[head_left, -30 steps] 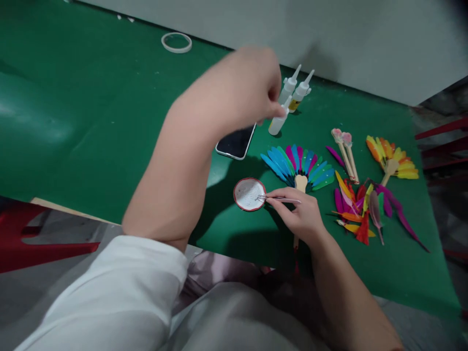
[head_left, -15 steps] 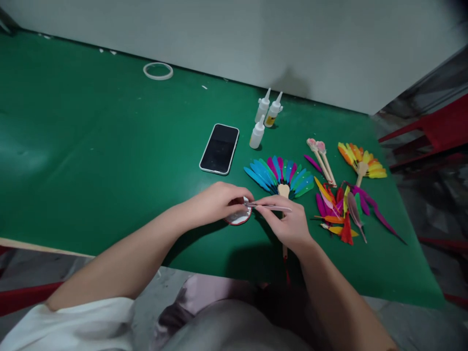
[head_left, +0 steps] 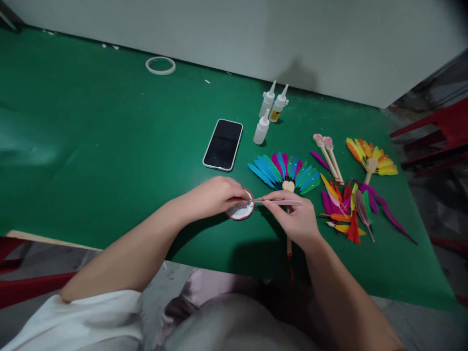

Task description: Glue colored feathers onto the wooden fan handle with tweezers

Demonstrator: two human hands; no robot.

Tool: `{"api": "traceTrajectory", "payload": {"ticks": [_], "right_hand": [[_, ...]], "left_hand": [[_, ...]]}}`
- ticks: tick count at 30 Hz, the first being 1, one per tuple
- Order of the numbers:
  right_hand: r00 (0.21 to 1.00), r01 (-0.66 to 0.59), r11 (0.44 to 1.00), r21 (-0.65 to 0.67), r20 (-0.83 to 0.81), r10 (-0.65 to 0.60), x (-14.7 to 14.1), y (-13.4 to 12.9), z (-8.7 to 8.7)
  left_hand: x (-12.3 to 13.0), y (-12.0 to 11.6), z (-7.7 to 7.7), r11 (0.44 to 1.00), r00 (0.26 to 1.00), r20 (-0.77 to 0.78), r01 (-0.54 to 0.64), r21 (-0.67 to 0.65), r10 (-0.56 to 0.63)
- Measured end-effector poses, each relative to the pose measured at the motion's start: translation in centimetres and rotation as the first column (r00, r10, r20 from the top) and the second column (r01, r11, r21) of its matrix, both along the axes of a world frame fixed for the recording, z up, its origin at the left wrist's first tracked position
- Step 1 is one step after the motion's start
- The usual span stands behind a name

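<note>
A small round white disc with a red rim (head_left: pixel 243 211) lies low over the table, its upper left part covered by fingers. My left hand (head_left: pixel 219 196) is closed on it, the fingertips bent over its face. From the right, my right hand (head_left: pixel 294 214) pinches pale pink tweezers (head_left: pixel 285 202), whose metal tips reach the disc's right edge near my left fingertips. Whether the tips hold anything is too small to tell. Partly beneath my right hand lies a feather fan of blue, green and purple feathers (head_left: pixel 272 171) with a wooden handle.
A phone (head_left: pixel 223 145) lies beyond my hands, with several white nozzle bottles (head_left: pixel 261 130) beside it. To the right are wooden sticks (head_left: pixel 332 158), a yellow-orange feather fan (head_left: pixel 372 165) and loose feathers (head_left: pixel 343 218). A white ring (head_left: pixel 160 66) lies near the wall.
My left fingers have shifted on the disc, so more of its face and right rim show. The tweezers now lie flatter across its right edge. The whole view has shifted slightly.
</note>
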State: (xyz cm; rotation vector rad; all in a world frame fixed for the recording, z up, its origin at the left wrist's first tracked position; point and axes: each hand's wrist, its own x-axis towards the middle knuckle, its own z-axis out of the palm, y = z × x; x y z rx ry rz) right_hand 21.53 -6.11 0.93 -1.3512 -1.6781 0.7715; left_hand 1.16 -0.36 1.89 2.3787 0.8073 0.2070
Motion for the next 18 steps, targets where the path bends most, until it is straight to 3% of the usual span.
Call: {"api": "traceTrajectory", "payload": {"ticks": [3, 7, 11, 15, 18], "right_hand": [[0.994, 0.031, 0.997, -0.066, -0.106, -0.038, 0.3, 0.2, -0.2], [0.949, 0.015, 0.984, -0.177, -0.306, -0.070, 0.8, 0.4, -0.7], [0.813, -0.041, 0.967, -0.253, -0.570, -0.115, 1.1, 0.8, -0.3], [0.631, -0.114, 0.953, -0.282, -0.761, -0.150, 1.7, 1.1, 0.6], [0.571, -0.111, 0.961, -0.253, -0.808, -0.146, 2.5, 1.3, 1.3]], "left_hand": [[-0.2, 0.1, 0.3, 0.997, 0.999, 0.011, 0.035, 0.066, -0.036], [-0.3, 0.0, 0.3, 0.995, 0.997, -0.017, 0.081, 0.052, -0.080], [-0.4, -0.1, 0.3, 0.993, 0.992, 0.030, 0.119, 0.020, -0.119], [-0.7, 0.1, 0.5, 0.999, 0.990, 0.141, 0.021, 0.025, -0.025], [0.0, 1.4, 0.6, 0.983, 0.962, 0.231, -0.167, 0.075, 0.146]]}}
